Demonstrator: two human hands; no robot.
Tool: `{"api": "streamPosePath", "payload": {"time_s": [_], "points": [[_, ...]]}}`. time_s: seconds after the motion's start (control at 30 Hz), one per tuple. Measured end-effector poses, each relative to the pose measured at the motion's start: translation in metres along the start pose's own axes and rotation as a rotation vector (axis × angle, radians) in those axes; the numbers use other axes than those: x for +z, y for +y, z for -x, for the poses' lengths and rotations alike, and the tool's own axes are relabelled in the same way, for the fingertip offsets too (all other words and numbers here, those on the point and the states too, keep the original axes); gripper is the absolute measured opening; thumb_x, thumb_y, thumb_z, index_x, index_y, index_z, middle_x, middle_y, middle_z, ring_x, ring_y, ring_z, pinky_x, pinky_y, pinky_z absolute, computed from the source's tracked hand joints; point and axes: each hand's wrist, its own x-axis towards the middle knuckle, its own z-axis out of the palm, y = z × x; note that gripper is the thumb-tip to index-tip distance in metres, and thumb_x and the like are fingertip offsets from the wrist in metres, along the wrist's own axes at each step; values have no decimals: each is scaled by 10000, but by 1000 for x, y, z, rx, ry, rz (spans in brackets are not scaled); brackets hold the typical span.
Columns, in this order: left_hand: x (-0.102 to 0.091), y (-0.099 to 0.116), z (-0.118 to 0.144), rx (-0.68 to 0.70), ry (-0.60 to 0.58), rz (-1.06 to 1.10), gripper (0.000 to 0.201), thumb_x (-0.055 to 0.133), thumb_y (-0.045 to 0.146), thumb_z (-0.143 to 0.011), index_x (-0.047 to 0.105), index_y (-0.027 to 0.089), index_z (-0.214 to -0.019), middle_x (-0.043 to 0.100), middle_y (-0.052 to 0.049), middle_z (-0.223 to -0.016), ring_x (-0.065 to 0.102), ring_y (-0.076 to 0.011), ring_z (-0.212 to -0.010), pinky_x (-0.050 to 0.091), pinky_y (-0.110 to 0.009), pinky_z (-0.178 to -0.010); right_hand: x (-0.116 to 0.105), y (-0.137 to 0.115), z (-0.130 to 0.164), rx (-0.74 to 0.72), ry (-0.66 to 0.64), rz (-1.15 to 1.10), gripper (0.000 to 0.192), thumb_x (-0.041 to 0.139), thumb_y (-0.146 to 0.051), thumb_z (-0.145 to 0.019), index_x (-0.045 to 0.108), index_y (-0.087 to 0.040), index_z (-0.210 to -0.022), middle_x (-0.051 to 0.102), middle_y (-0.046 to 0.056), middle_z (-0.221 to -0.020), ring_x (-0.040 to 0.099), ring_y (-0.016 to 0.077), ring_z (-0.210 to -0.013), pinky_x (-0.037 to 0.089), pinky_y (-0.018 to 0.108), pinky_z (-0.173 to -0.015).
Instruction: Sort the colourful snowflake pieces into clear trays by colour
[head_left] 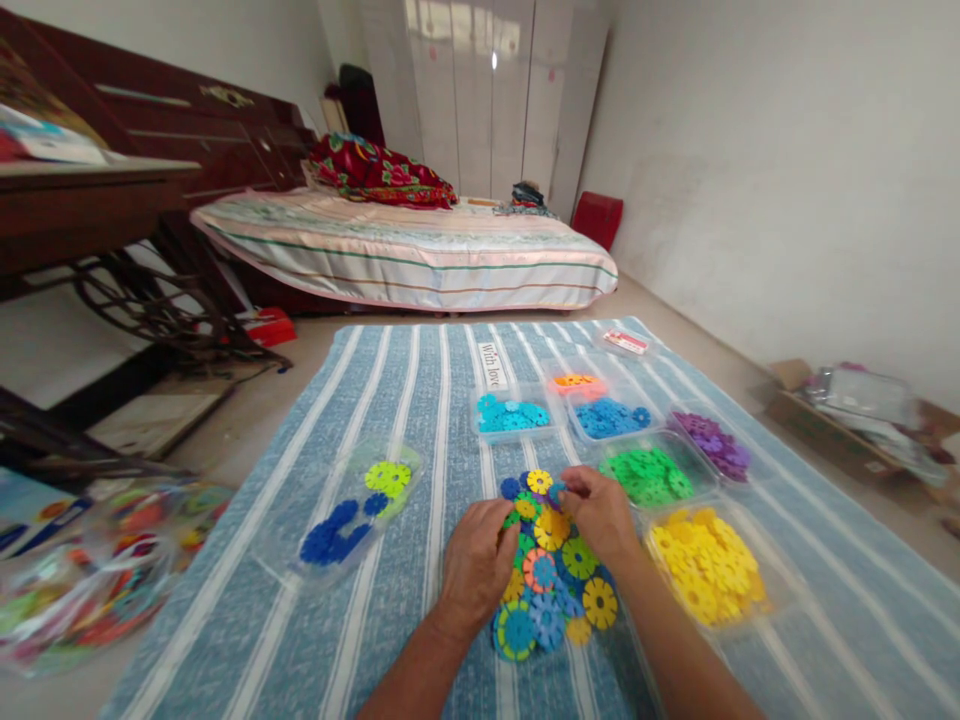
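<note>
A: Holding anything?

B: Yep, right hand (602,512) with its grip pinched on a blue disc (556,492), probably, bit blurry tho. Right at the far end of the mixed pile of flower discs (546,568) on the striped table (420,395).

A: And the left hand (478,560)?

B: Against the pile's left side, can't tell if gripping. Yellow discs (705,565) off right, green discs (649,474) behind those.

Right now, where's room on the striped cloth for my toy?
Bare cloth shows between the long tray and left hand, and left of the "With love" patch. It's crowded around the right hand, mixed pile and green box.
</note>
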Motion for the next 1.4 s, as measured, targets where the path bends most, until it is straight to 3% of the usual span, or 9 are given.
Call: {"api": "streamPosePath", "payload": {"time_s": [0.1, 0.3, 0.43, 0.63, 0.73, 0.8, 1.07, 1.27, 1.4], "points": [[-2, 1, -1, -29, 22, 14, 203, 446, 219, -862, 631, 200, -945, 692, -60, -904, 640, -178, -877, 530, -327, -809, -4, -1, -1, -3, 9, 105, 158, 547, -214, -748, 665, -186, -850, 687, 25, -765, 637, 182, -728, 492, 274, -672], [-3, 0, -3, -88, 59, 24, 232, 439, 239, -868, 642, 197, -974, 706, -62, -935, 657, -177, -906, 534, -319, -835, -1, -17, -4, -81, -23, 351, 208, 486, -191, -829, 662, -191, -939, 639, 102, -1039, 546, 221, -1025, 398, 303, -885], [-5, -3, -3, -155, 66, 52, 269, 452, 244, -854, 639, 200, -1042, 715, -52, -1002, 667, -174, -933, 535, -316, -861, 10, -27, -12, -114, -84, 423, 126, 584, -274, -798, 663, -185, -840, 625, 108, -1022, 514, 237, -1064, 381, 310, -897], [-6, -5, -3, -281, 62, 49, 330, 479, 269, -841, 603, 190, -1136, 690, -58, -1122, 657, -188, -1009, 522, -331, -903, 13, -24, -18, -106, -67, 376, 135, 644, -215, -724, 651, -175, -852, 636, 83, -950, 555, 219, -945, 412, 292, -815], [-5, -6, -4, -281, 62, 57, 342, 474, 263, -836, 601, 190, -1145, 685, -58, -1134, 654, -193, -1017, 517, -339, -913, 10, -25, -11, -111, -59, 294, 62, 584, -197, -762, 641, -192, -783, 651, 29, -830, 583, 167, -798, 426, 244, -713], [-5, -6, -4, -276, 66, 59, 350, 474, 272, -836, 597, 192, -1153, 681, -60, -1142, 651, -194, -1025, 514, -341, -916, 6, -27, -4, -131, -69, 239, 115, 538, -208, -798, 630, -205, -728, 646, -10, -746, 584, 133, -717, 421, 213, -660], [-8, -6, -6, -299, 42, 42, 364, 433, 283, -842, 592, 188, -1156, 675, -58, -1156, 638, -195, -1049, 499, -341, -934, -29, -29, 18, -187, -17, -16, 155, 509, -245, -790, 630, -218, -698, 647, -26, -675, 592, 136, -669, 421, 218, -646], [-9, -3, -9, -327, 21, 27, 383, 405, 276, -847, 596, 155, -1157, 679, -77, -1144, 641, -203, -1047, 495, -345, -938, -74, -19, 28, -170, 89, 13, 209, 483, -326, -806, 658, -229, -743, 681, -2, -721, 615, 173, -703, 442, 255, -662], [-7, -5, -8, -318, 20, 32, 373, 404, 278, -854, 596, 168, -1154, 679, -70, -1145, 637, -200, -1054, 493, -345, -941, -112, 1, 37, -81, 147, 91, 237, 484, -392, -791, 658, -242, -733, 676, 4, -698, 620, 193, -687, 459, 285, -662]]}}
